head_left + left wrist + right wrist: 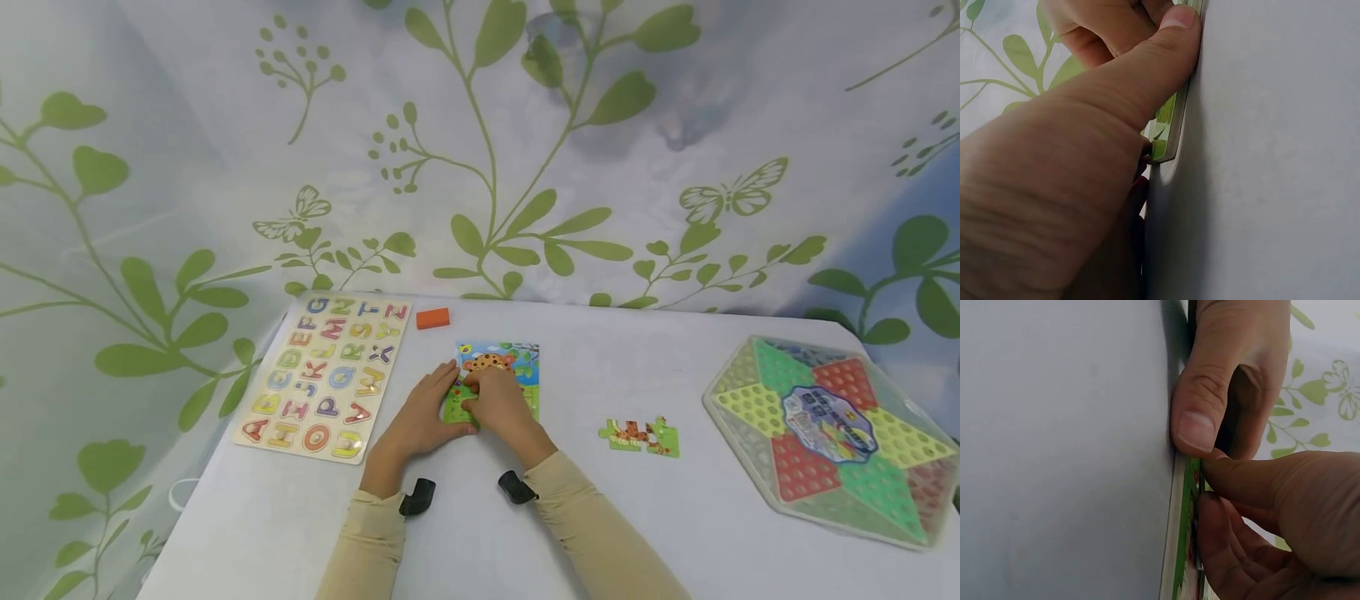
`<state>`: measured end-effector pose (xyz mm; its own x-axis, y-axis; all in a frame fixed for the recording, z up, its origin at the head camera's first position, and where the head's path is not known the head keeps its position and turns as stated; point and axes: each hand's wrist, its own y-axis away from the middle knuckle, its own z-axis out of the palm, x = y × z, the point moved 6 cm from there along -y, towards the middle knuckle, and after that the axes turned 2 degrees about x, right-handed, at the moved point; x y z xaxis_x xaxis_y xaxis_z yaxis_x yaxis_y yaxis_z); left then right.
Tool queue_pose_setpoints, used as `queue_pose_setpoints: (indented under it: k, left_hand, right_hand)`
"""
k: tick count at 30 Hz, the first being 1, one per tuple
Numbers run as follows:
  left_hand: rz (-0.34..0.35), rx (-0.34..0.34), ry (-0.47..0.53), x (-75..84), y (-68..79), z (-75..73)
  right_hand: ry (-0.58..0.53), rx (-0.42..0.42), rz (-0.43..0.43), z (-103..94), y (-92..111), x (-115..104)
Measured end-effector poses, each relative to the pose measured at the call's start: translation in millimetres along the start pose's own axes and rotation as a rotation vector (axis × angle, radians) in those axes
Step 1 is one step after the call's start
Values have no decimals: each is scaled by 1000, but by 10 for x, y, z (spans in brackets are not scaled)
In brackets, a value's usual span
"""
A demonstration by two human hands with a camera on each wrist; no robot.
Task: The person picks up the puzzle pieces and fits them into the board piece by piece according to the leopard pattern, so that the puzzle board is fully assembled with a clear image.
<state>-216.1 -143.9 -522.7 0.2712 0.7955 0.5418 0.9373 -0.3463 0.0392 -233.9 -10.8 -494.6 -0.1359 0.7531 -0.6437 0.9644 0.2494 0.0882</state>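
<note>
A small picture puzzle (527, 375) with a spotted animal's head on blue and green lies flat on the table. My left hand (423, 414) rests along its left side with fingers extended, and the thumb touches the near edge. Over the middle of the puzzle, my right hand (504, 408) has its fingers curled down. In the right wrist view its thumb and forefinger (1216, 525) pinch a thin puzzle piece (1199, 550) against the board, mostly hidden by the fingers. Several joined puzzle pieces (637, 437), orange and green, lie to the right.
A wooden alphabet board (318, 375) lies at the left. Beyond the puzzle sits an orange block (432, 318). At the far right is a hexagonal Chinese checkers set (828, 442) under clear plastic. A leaf-patterned curtain (480, 167) hangs behind the white table (465, 542).
</note>
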Motion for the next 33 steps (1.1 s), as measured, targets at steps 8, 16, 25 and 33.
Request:
queue_pose_setpoints:
  k: [8, 16, 25, 33]
  left_hand:
    - [2, 11, 7, -22, 41, -27]
    - [8, 18, 11, -26, 33, -6]
    - [-24, -7, -1, 2, -11, 8]
    - [-40, -23, 8, 0, -2, 2]
  right_hand:
    - [-9, -11, -22, 57, -18, -44]
    - [-122, -43, -93, -30, 58, 54]
    - [-150, 36, -75, -682, 529, 702]
    - [21, 113, -28, -1225, 1042, 1335]
